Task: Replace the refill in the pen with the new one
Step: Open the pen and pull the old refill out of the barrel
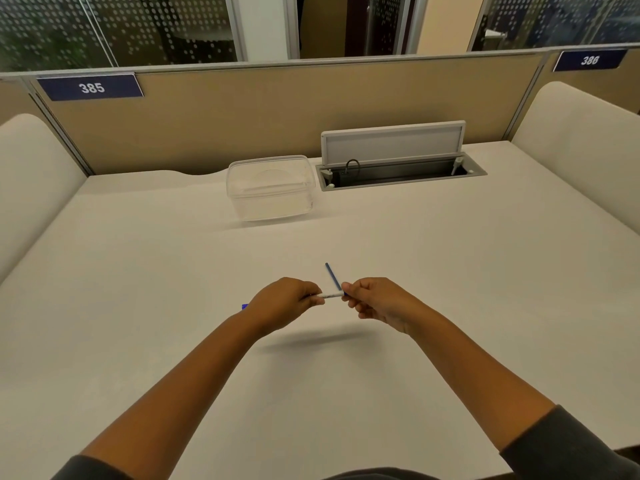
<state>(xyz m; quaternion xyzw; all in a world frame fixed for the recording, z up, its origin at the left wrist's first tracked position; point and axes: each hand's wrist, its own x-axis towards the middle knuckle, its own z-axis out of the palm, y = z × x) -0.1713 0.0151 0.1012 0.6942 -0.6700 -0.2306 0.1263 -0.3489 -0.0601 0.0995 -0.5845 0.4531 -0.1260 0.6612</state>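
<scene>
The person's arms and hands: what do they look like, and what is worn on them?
Both forearms are bare, with dark grey sleeves pushed up towards the elbows at the bottom corners of the head view. The left hand and the right hand are bare too: no gloves, and no watch, ring or bracelet can be seen. No markings or cables show on either arm.

Clear plastic container [270,188] with lid sits upper centre of frame on my white counter [138,271]. Just right of it, open cable hatch [398,168], flap up. Tan partition [225,116] behind; number plates 385 [90,87] upper left, 386 [589,60] upper right.
</scene>
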